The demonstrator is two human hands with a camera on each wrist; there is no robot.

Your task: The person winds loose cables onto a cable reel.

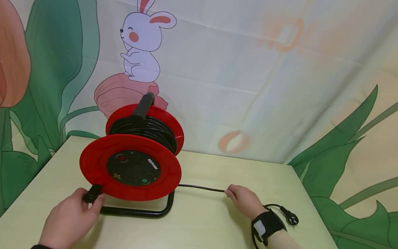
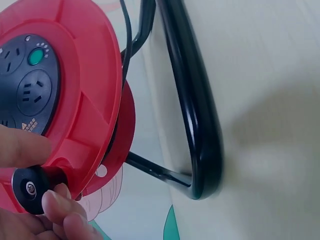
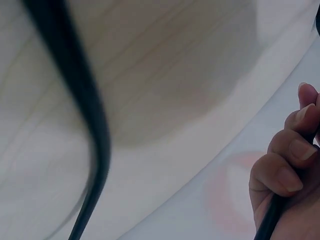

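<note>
A red cable reel point(image 1: 169, 166) wound with black cable stands on the left of the table, its socket panel point(image 1: 133, 168) facing me. My left hand point(image 1: 69, 216) holds the black winding knob point(image 1: 92, 193) at the reel's lower left edge; in the left wrist view, the knob's round end point(image 2: 31, 189) shows between thumb and fingers. From the reel, a length of black cable point(image 1: 200, 187) runs to my right hand point(image 1: 245, 201). In the right wrist view, the fingers point(image 3: 280, 172) curl round that cable. Past the right wrist, the cable's end bears a black plug point(image 1: 292, 218).
A black tube stand point(image 1: 136, 212) carries the reel, with a black handle point(image 1: 143, 108) on top. Loose cable loops beside the right wrist strap point(image 1: 268, 224). Behind the pale table point(image 1: 199, 221) hangs a cloth printed with a rabbit point(image 1: 141, 45) and leaves.
</note>
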